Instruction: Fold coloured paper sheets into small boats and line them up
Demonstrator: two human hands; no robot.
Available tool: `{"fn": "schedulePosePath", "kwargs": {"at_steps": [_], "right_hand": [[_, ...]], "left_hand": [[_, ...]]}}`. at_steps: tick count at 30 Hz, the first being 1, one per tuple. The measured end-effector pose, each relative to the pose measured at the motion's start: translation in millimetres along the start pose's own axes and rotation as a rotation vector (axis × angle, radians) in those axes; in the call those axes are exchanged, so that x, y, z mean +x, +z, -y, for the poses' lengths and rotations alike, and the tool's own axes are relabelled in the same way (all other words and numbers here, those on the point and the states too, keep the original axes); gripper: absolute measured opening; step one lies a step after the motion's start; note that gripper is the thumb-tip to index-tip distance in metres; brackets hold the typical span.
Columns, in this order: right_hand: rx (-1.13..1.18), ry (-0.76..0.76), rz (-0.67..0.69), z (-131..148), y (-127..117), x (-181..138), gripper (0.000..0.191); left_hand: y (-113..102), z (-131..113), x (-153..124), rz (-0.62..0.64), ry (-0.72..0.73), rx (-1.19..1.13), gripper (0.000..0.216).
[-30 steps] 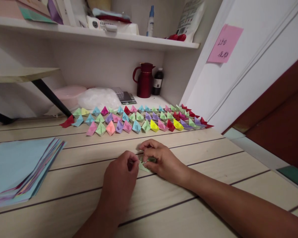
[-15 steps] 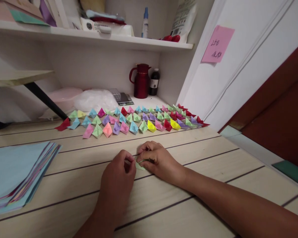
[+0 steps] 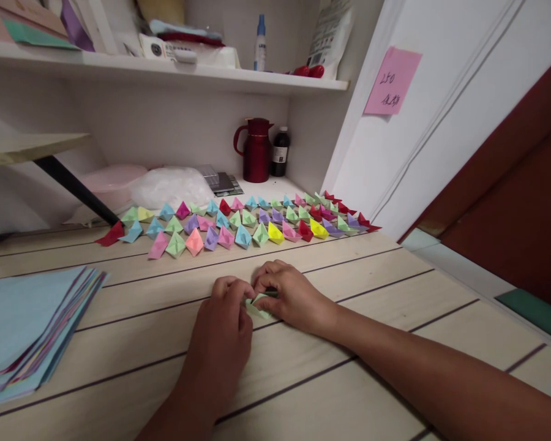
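A small light-green folded paper boat [image 3: 258, 307] lies on the wood-plank table between my two hands. My right hand [image 3: 290, 296] grips its right side, with the thumb along the near face and the other fingers curled behind. At the left end, my left hand [image 3: 226, 318] is closed, its index fingertip against the paper; the thumb tip is partly hidden. Beyond the hands stand rows of finished paper boats [image 3: 243, 236] in many colours, such as a yellow boat [image 3: 275, 233] and a dark red boat [image 3: 305, 231].
A stack of coloured paper [image 3: 27, 318], light blue on top, lies at the left. Behind the boats are a red thermos jug [image 3: 257, 152], a dark bottle [image 3: 280, 153] and a white plastic bag [image 3: 172, 187]. A black leg [image 3: 76, 188] slants down at the left.
My left hand has come closer to the green paper boat, its index finger stretching onto the left end. More of the boat shows between my hands. The view has shifted slightly right.
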State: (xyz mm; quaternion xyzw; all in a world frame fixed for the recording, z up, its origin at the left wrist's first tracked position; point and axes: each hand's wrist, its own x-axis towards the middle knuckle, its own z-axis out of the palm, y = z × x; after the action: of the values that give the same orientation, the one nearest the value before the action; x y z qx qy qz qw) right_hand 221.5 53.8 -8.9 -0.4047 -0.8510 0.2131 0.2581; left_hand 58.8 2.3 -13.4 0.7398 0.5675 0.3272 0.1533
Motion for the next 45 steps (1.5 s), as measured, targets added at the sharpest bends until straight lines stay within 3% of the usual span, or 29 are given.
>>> {"fn": "schedulePosePath", "kwargs": {"at_steps": [4,12,17,24,32,41,45], "right_hand": [[0.018,0.006,-0.007,1,-1,0,0.007],[0.021,0.006,0.053,-3,-10,-1,0.009],[0.003,-0.023,0.050,-4,-11,-3,0.008],[-0.009,-0.046,0.008,-4,-9,-3,0.008],[0.112,-0.028,0.163,-7,-28,-4,0.006],[-0.071,-0.125,0.043,-7,-18,-6,0.009],[-0.079,-0.141,0.062,-6,-19,-6,0.010]], "left_hand": [[-2,-4,1,0.022,-0.010,0.040,0.026],[-11,-10,4,0.198,0.023,0.281,0.019],[-6,-7,2,0.133,0.049,0.171,0.022],[-11,-9,4,0.192,0.039,0.301,0.014],[-7,-6,4,0.198,0.058,0.298,0.016],[-2,-4,5,0.185,0.067,0.220,0.013],[1,-3,7,0.168,0.066,0.180,0.010]]}}
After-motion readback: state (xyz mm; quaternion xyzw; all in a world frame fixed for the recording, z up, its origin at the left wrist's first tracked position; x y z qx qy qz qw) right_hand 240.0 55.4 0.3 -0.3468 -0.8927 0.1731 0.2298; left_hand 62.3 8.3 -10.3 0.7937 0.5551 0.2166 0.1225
